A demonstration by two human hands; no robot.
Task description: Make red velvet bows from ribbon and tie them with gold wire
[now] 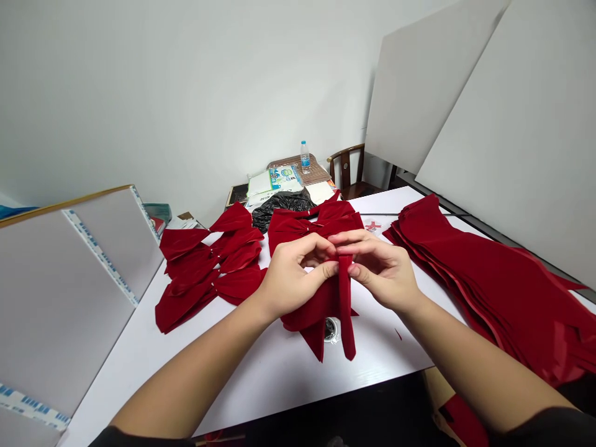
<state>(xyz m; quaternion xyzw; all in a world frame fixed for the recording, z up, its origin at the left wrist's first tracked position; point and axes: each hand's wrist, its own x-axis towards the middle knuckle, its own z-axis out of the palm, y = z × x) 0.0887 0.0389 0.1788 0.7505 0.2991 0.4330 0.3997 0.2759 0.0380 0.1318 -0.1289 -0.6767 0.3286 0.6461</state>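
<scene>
Between my two hands hangs a narrow red velvet strip (346, 310), its folded top edge pinched at the fingertips. My left hand (298, 267) grips it from the left, thumb and fingers closed together. From the other side my right hand (382, 267) pinches the same strip near its top. Wider red velvet fabric (302, 313) hangs just behind, partly covered by my left hand. Beneath it, a small round roll (331, 330) lies on the white table (372, 357). Gathered red velvet bows (321, 217) lie just beyond my hands.
More red bows (209, 267) are stacked at the left. A long pile of red velvet pieces (484, 273) covers the right side. Behind are a black plastic bag (282, 205), a water bottle (305, 158) and a wooden chair (347, 167). White panels (526, 124) lean at the right.
</scene>
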